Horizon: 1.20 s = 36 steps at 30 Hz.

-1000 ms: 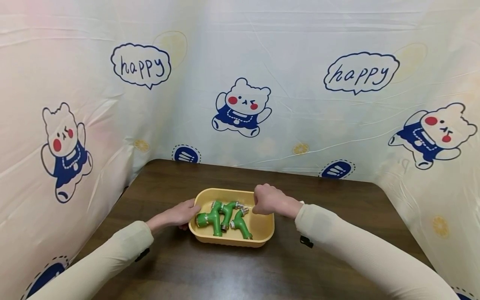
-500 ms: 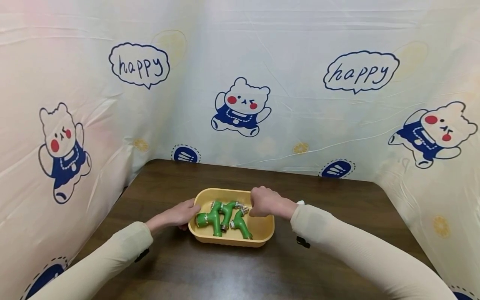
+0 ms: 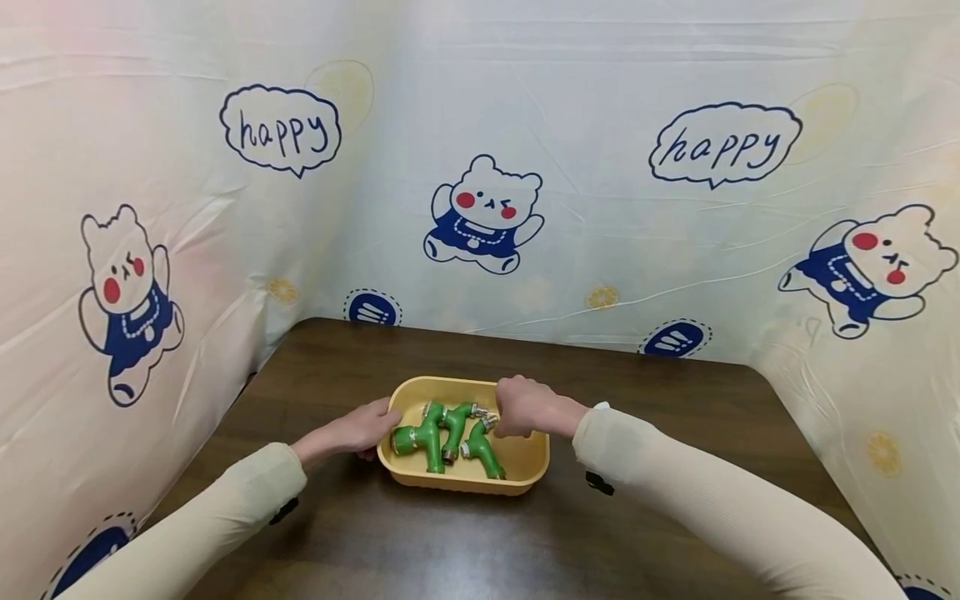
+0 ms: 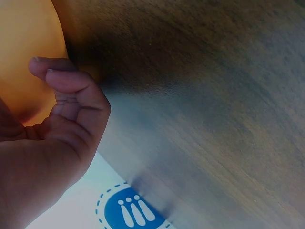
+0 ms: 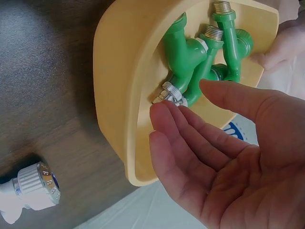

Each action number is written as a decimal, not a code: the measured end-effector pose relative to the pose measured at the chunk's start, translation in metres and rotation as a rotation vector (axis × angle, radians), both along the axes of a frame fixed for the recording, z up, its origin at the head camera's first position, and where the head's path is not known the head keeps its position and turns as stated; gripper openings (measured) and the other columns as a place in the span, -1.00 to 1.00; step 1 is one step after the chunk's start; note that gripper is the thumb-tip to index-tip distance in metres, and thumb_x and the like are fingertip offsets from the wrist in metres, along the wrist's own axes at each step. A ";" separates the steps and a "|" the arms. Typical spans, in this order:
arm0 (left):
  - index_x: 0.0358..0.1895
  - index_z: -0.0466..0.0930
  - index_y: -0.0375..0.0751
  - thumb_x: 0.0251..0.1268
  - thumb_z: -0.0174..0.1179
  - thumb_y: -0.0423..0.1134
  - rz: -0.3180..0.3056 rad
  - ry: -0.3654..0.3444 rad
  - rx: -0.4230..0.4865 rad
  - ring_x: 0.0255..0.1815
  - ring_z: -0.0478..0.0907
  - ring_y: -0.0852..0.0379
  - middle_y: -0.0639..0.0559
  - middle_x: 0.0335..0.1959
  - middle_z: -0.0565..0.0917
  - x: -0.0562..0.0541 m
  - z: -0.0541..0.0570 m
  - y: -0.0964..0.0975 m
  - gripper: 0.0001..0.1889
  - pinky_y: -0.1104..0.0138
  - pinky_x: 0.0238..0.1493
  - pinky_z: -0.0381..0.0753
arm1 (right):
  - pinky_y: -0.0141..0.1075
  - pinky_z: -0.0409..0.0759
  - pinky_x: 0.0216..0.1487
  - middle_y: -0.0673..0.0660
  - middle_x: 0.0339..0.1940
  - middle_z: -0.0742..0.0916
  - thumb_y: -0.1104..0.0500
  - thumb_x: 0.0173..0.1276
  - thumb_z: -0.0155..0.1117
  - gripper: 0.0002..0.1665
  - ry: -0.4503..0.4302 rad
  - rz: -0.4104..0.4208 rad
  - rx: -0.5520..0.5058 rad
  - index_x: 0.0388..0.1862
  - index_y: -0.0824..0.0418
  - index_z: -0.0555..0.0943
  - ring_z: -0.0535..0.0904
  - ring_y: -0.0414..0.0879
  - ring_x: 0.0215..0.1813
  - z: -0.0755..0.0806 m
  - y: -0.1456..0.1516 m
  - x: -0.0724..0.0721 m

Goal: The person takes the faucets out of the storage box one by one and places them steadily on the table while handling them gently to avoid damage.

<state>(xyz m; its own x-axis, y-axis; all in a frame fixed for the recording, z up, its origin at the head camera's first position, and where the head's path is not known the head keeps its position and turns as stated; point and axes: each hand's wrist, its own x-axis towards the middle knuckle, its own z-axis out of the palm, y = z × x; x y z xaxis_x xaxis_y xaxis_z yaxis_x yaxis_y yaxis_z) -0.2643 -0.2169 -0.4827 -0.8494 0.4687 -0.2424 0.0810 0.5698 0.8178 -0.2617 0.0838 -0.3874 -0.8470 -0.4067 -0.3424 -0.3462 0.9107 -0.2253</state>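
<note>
I judge three green taps (image 3: 483, 452) not yet gripped in the yellow tub (image 3: 527, 458), the left hand's (image 3: 360, 427) fingers clamping its left edge, the right hand's (image 3: 528, 408) apart.

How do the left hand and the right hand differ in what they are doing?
The left hand is at the end wall of the yellow basin; the right hand is over its inside, near a green tap. The left hand grips that wall; the right hand holds nothing, its thumb and fingers visibly apart. Both hands are bare.
</note>
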 end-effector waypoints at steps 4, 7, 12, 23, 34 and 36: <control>0.28 0.29 -0.50 0.69 -0.25 -0.11 -0.032 0.029 -0.011 -0.73 0.53 0.07 -0.08 -0.59 0.65 -0.004 -0.006 -0.003 -0.53 0.20 -0.73 0.55 | -0.33 0.36 -0.64 0.02 -0.74 0.63 0.16 0.30 0.54 -0.64 -0.025 -0.008 0.024 -0.63 0.14 0.61 0.67 -0.03 -0.58 -0.002 -0.003 -0.001; 0.30 0.28 -0.51 0.69 -0.26 -0.12 -0.018 0.004 -0.015 -0.72 0.51 0.08 -0.09 -0.58 0.64 0.003 0.007 0.002 -0.52 0.23 -0.72 0.53 | -0.33 0.37 -0.64 0.04 -0.73 0.65 0.15 0.31 0.53 -0.65 -0.033 -0.004 0.039 -0.62 0.15 0.61 0.71 0.00 -0.54 -0.005 -0.005 -0.001; 0.29 0.31 -0.45 0.69 -0.29 -0.12 0.005 -0.007 -0.032 -0.71 0.51 0.07 -0.12 -0.56 0.65 -0.002 -0.006 0.000 -0.54 0.23 -0.71 0.51 | -0.32 0.42 -0.62 0.05 -0.68 0.67 0.17 0.31 0.52 -0.65 -0.061 -0.009 0.055 -0.60 0.15 0.57 0.75 0.01 -0.49 -0.009 -0.006 -0.001; 0.24 0.31 -0.50 0.66 -0.26 -0.16 0.023 -0.006 -0.029 -0.75 0.48 0.07 -0.12 -0.61 0.62 -0.001 0.002 0.003 -0.57 0.23 -0.74 0.51 | -0.31 0.48 -0.63 0.06 -0.67 0.71 0.10 0.32 0.54 -0.62 -0.075 0.015 0.072 -0.65 0.14 0.63 0.72 -0.03 -0.52 -0.008 -0.010 -0.005; 0.27 0.31 -0.50 0.69 -0.28 -0.21 0.049 -0.019 -0.061 -0.74 0.45 0.10 -0.12 -0.60 0.61 0.008 0.012 0.009 -0.59 0.30 -0.72 0.46 | -0.33 0.41 -0.63 -0.01 -0.80 0.60 0.13 0.30 0.54 -0.55 -0.067 0.066 0.093 -0.73 0.14 0.57 0.69 -0.06 -0.57 -0.015 -0.019 0.000; 0.28 0.30 -0.48 0.69 -0.25 -0.16 0.030 -0.031 -0.036 -0.74 0.48 0.07 -0.14 -0.59 0.63 -0.002 -0.002 0.002 -0.57 0.25 -0.73 0.50 | -0.32 0.44 -0.62 0.01 -0.77 0.63 0.11 0.30 0.56 -0.58 -0.080 0.055 0.103 -0.69 0.15 0.60 0.69 -0.08 -0.57 -0.015 -0.020 0.001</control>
<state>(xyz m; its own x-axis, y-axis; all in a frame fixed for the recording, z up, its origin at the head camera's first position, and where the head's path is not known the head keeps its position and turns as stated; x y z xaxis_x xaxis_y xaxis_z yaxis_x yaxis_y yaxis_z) -0.2661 -0.2145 -0.4851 -0.8546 0.4341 -0.2851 0.0385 0.6004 0.7988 -0.2611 0.0634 -0.4026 -0.7925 -0.4111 -0.4504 -0.3810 0.9105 -0.1606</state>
